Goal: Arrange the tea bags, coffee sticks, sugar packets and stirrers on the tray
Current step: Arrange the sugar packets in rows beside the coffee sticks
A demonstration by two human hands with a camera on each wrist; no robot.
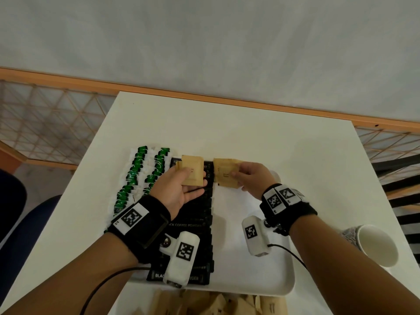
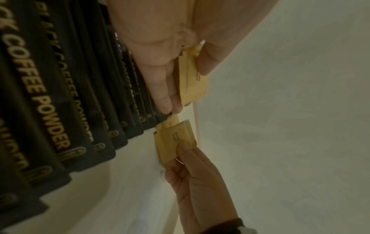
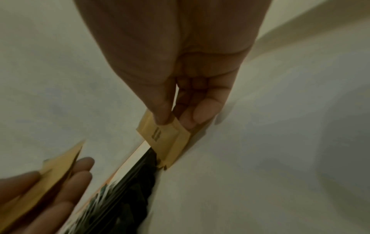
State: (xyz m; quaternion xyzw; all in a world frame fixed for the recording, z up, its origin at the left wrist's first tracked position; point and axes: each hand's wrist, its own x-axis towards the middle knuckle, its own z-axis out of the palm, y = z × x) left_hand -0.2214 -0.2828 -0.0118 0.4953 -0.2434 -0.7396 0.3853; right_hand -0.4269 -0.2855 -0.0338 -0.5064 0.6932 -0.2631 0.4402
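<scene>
A white table (image 1: 261,137) stands against a pale wall, and on it lies a white tray (image 1: 254,264) reaching toward the near edge. Along the tray's left side run two columns of green-and-white tea bags (image 1: 138,176), overlapping one another from far to near. Just right of them a long overlapping row of black coffee sticks (image 1: 200,226), printed BLACK COFFEE POWDER, runs down the middle of the tray. At the right edge of the table a white paper cup (image 1: 372,245) lies tilted with its mouth facing the camera. At the very near edge a heap of brown sugar packets (image 1: 218,302) sits just beyond the tray's near rim.

The left hand (image 1: 179,189) is held above the far part of the coffee row, palm up, thumb pressed on a small stack of brown packets (image 1: 192,170) that rests on its nearly straight fingers. The right hand (image 1: 252,178), just to the right, pinches a second bunch of sugar packets (image 1: 225,173) between thumb and curled fingers at the far end of the tray, right beside the last coffee sticks; whether their lower edge touches the tray cannot be told. The two bunches are near each other but apart
</scene>
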